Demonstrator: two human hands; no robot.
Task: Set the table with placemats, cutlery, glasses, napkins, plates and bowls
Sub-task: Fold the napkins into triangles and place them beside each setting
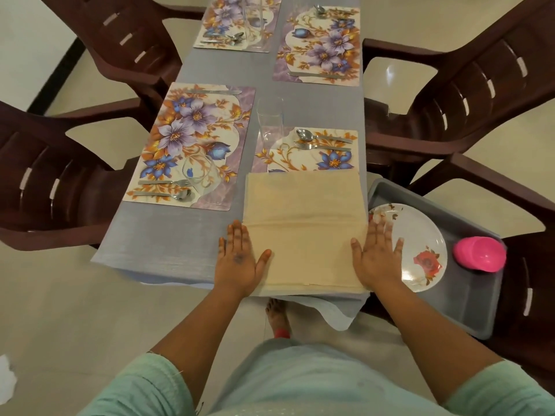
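Note:
A beige cloth napkin [303, 223] lies spread at the near right end of the table, covering the near part of a floral placemat [330, 159]. My left hand [240, 259] presses flat on the napkin's left edge, fingers straight. My right hand [377, 256] lies flat on its right edge. Beyond the napkin, a spoon [318, 136] and fork [321, 146] rest on that placemat, with a clear glass [269, 121] beside it. The near left placemat [192, 145] holds cutlery and a glass [199, 174]. Two more set placemats [318, 46] lie farther back.
A grey tray [468, 298] sits on the chair to my right, holding a floral plate [420, 244] and a pink bowl [479, 253]. Brown plastic chairs [45, 175] stand along both sides of the table. A grey tablecloth [168, 235] covers the table.

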